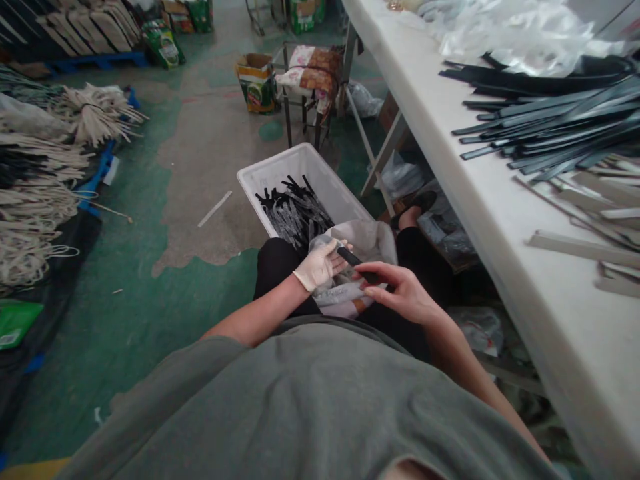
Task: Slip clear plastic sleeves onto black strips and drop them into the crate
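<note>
My right hand (400, 290), bare, pinches a short black strap (350, 257) between thumb and fingers. The strap's far end reaches to my left hand (320, 267), which wears a pale glove. Clear plastic (320, 243), like a thin sleeve, shows at the left thumb, with the hand half closed around it. Whether the strap's tip is inside the plastic I cannot tell. Below both hands, a translucent plastic bag (370, 240) lies on my lap. Just beyond sits a white bin (320, 163) holding many black straps (295, 213), several looking plastic-wrapped.
At right runs a white table (450, 173) bearing black straps (560, 120), beige strips (575, 247) and crumpled plastic (520, 40). A stool (313, 73) with a folded cloth stands ahead. Bundled pale cords (35, 200) lie at left.
</note>
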`<state>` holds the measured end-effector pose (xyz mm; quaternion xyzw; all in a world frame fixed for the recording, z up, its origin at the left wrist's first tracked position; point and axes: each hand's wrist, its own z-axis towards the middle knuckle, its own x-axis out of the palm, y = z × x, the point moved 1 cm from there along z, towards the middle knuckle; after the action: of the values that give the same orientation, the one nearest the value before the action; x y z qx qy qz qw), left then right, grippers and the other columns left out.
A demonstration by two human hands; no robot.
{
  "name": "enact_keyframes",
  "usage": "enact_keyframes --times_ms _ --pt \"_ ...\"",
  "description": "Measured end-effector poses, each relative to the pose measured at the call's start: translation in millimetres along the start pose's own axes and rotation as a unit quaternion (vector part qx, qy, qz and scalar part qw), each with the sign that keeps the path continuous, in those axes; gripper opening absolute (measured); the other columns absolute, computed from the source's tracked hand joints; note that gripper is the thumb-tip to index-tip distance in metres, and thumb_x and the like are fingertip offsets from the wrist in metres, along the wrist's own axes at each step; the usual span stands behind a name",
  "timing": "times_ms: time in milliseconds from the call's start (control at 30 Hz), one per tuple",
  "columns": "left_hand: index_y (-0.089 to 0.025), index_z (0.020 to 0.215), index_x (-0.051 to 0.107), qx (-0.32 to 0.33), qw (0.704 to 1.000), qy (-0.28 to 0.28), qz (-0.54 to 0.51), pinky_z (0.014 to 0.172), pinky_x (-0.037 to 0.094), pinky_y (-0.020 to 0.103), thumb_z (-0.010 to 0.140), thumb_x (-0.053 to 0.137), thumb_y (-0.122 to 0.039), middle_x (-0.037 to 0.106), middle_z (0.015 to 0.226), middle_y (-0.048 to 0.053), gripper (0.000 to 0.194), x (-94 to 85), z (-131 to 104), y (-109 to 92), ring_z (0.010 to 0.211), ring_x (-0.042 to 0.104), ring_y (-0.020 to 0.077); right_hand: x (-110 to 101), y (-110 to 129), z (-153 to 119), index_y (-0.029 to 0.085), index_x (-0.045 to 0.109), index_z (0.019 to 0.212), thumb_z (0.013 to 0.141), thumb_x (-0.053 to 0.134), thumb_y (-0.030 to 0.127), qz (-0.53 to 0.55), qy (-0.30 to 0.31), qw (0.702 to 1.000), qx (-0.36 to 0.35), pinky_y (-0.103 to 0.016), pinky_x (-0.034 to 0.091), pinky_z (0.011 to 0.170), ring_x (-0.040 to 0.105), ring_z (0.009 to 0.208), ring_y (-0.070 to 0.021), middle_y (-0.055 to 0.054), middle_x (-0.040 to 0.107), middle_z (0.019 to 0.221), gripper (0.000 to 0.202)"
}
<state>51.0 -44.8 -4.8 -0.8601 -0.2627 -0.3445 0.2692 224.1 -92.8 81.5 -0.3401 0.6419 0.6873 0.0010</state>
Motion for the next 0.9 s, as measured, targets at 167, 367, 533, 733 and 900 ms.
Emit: enact_keyframes --times_ms 167,367,533,733,900 --pt "-0.014 0.102 0.069 -0.024 0.999 0.018 0.017 0.087 0.054 0.029 0.099 0.05 -0.027 0.075 0.098 0.01 0.024 -1.7 -5.6 -14.6 0.087 0.071 0.0152 -4.0 6.4 -6.9 0.025 0.073 0.114 0.094 0.057 0.028 -0.102 -0.089 0.988 -0.078 -0.027 0.055 0.073 0.07 0.078 -0.016 -0.004 0.075 0.092 0.026" --pt "-0.015 0.091 0.07 -0.041 0.998 0.045 0.027 0.081 0.054 0.028 0.097 0.051 -0.021 0.074 0.082 0.006 0.02 17.8 -12.6 15.2 0.074 0.069 0.0152 5.1 -15.8 26.0 0.028 0.078 0.103 0.089 0.055 0.018 -0.216 -0.117 0.966 -0.083 -0.041 0.051 0.095 0.064 0.108 -0.0249 -0.008 0.07 0.12 0.029" --pt "-0.009 0.098 0.069 -0.129 0.989 0.067 -0.003 0.079 0.055 0.039 0.099 0.039 -0.049 0.074 0.092 0.017 0.051 3.5 -1.6 8.1 0.083 0.072 0.0263 -6.0 -12.3 6.3 0.025 0.076 0.092 0.093 0.055 0.031 -0.082 -0.163 0.983 -0.021 -0.039 0.055 0.085 0.07 0.088 -0.0229 -0.006 0.076 0.093 0.022" --pt "-0.006 0.114 0.063 0.045 0.985 -0.125 -0.111 0.067 0.054 0.03 0.099 0.038 -0.053 0.07 0.072 0.01 0.055 -37.2 40.9 -61.5 0.063 0.067 0.0184 -56.2 8.4 -83.8 0.033 0.076 0.084 0.088 0.065 0.041 0.068 -0.14 0.987 0.026 -0.035 0.058 0.072 0.07 0.074 -0.0224 -0.004 0.073 0.075 0.014" --pt "-0.018 0.116 0.061 0.215 0.962 -0.129 -0.107 0.063 0.05 0.021 0.102 0.041 -0.034 0.071 0.078 0.002 0.029 -20.6 47.4 -104.3 0.063 0.066 0.0105 -56.2 -3.6 -114.0 0.028 0.078 0.077 0.091 0.056 0.053 0.078 -0.058 0.99 0.105 -0.035 0.06 0.066 0.071 0.07 -0.0243 -0.009 0.074 0.074 0.037"
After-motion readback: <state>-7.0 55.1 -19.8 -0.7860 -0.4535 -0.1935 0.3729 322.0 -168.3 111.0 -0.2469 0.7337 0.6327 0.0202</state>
